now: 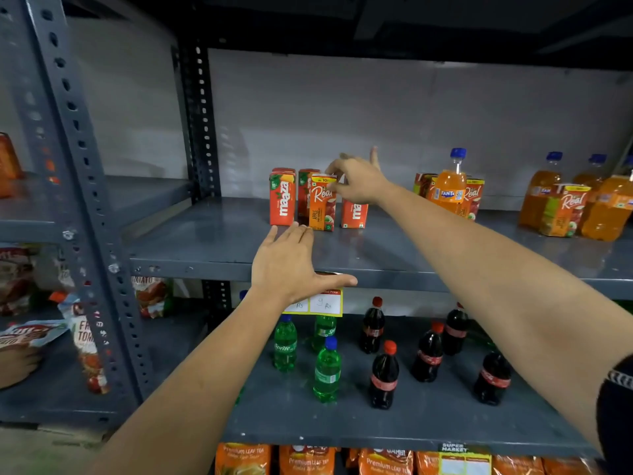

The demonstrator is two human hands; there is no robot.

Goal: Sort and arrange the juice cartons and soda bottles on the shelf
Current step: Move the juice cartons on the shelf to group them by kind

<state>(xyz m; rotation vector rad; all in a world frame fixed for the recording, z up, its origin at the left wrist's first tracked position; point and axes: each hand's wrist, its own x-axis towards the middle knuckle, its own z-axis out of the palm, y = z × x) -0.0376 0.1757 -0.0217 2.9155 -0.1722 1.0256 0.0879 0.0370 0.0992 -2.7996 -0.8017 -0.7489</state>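
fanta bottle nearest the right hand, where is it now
In the head view it stands on the upper shelf, just right of the right hand, in front of some juice cartons.

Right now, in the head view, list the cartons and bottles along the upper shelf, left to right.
Maaza carton → Real apple carton → second Maaza carton → Fanta bottle → Real carton among the right-hand orange bottles

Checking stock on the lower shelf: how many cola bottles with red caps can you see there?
5. Back left; back right; middle; front left; front right, cap hidden by the right arm. That arm may hide more.
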